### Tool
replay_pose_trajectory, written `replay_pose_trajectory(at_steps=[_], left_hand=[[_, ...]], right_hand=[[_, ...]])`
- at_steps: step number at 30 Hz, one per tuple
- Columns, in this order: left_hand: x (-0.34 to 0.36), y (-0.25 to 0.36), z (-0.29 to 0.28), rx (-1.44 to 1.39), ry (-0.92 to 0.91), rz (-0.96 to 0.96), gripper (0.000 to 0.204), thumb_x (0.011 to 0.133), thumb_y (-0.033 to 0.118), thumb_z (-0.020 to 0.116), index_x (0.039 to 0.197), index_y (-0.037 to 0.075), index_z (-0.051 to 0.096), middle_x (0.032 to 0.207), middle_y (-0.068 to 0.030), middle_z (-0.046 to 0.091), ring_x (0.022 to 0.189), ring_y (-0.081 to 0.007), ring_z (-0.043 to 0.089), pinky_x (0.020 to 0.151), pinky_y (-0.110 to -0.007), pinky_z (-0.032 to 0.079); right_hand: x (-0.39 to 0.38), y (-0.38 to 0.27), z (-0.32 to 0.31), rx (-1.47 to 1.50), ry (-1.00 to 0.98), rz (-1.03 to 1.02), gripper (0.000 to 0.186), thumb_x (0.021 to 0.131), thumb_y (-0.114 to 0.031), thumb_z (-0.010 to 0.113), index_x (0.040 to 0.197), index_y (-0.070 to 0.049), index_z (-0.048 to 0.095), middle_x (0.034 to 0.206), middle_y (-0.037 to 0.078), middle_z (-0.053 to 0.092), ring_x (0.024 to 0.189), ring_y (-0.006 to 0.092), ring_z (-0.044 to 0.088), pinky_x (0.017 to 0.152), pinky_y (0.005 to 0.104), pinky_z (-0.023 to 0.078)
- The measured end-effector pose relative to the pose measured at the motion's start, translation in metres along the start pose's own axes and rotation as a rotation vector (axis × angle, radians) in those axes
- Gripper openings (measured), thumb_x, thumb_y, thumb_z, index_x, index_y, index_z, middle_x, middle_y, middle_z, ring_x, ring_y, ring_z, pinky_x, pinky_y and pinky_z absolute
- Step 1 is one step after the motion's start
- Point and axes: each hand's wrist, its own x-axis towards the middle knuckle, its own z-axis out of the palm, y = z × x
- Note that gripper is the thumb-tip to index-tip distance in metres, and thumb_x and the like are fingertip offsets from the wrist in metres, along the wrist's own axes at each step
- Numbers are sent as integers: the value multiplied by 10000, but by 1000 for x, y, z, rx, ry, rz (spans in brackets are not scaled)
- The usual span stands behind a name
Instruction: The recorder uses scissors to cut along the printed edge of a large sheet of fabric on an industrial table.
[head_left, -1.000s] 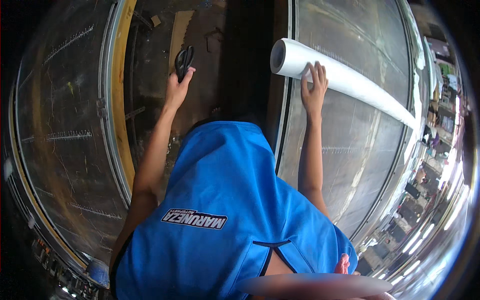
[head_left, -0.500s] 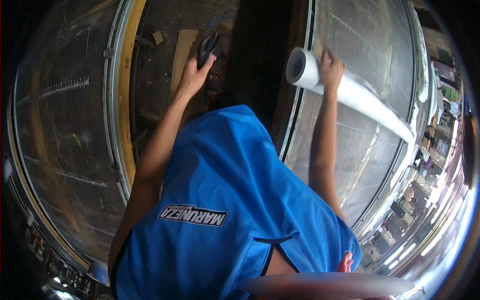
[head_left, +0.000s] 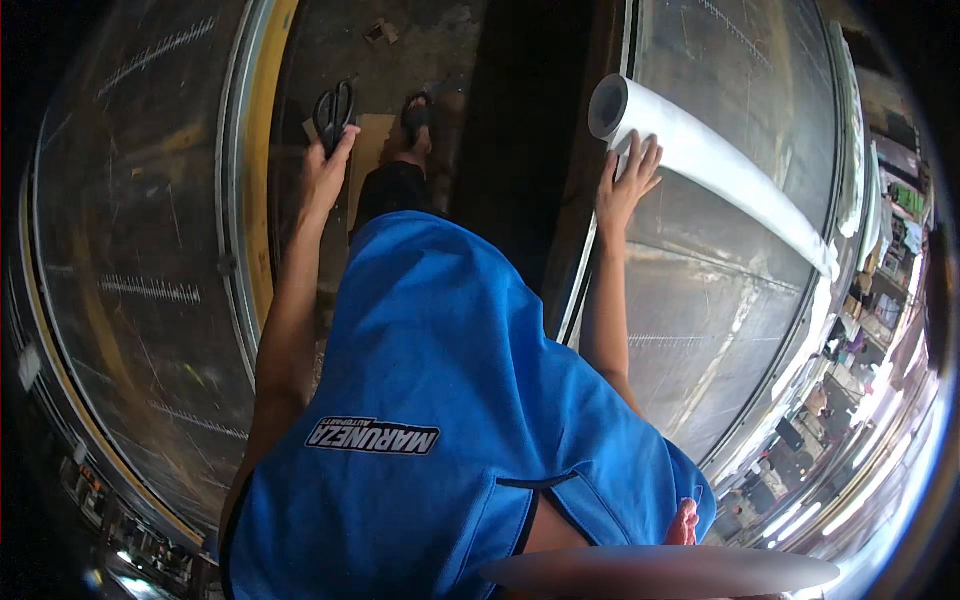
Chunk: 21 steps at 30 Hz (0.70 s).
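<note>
My left hand (head_left: 325,178) is closed around a pair of scissors (head_left: 333,115); their black handle loops stick out beyond my fingers, and the blades are hidden. My right hand (head_left: 626,185) lies with its fingers spread against the near side of a thick white roll (head_left: 725,160), close to its hollow end. The roll rests across the dark right-hand table (head_left: 680,280), its hollow end at the table's inner edge and its other end toward the far right side.
A second long dark table (head_left: 150,240) with a yellow edge (head_left: 262,200) runs along my left. Between the tables is a narrow aisle with flat cardboard (head_left: 370,145) on the floor beside my sandalled foot (head_left: 417,120). Cluttered shelving (head_left: 800,430) stands beyond the right table.
My left hand has shifted left with the scissors. My right hand has gone from being wrapped over the roll to lying spread on its near side; the roll's near end sits slightly farther forward.
</note>
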Motion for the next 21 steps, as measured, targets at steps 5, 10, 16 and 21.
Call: replay_pose_trajectory(at_steps=[5, 10, 16, 21], left_hand=[[110, 12, 44, 3, -82, -54, 307, 973, 313, 643, 1076, 38, 733, 935, -35, 734, 905, -113, 641, 789, -291, 482], [239, 132, 105, 38, -212, 7, 324, 961, 318, 652, 1064, 18, 717, 964, -47, 729, 902, -128, 651, 797, -306, 494], [386, 240, 138, 107, -243, 470, 358, 953, 335, 659, 1087, 4, 695, 1008, -127, 739, 929, -182, 689, 821, -322, 510], [468, 273, 149, -18, -190, 533, 317, 984, 291, 619, 1086, 1, 699, 1013, -122, 743, 946, -184, 690, 832, -322, 513]], right_hand=[[117, 5, 68, -80, 232, 8, 532, 1041, -424, 387, 1496, -155, 449, 1627, 160, 232, 1514, 397, 134, 1101, 748, 53], [364, 56, 99, -166, -198, 196, 478, 998, -491, 462, 1223, -145, 705, 1335, 168, 616, 1312, 392, 507, 1144, 595, 243], [555, 50, 144, -22, -95, -34, 420, 976, -433, 537, 1168, -105, 716, 1092, 194, 713, 1058, 418, 656, 932, 475, 504], [551, 26, 180, -114, 8, -74, 461, 979, -373, 565, 1400, -186, 537, 1501, 156, 437, 1436, 402, 327, 1058, 749, 214]])
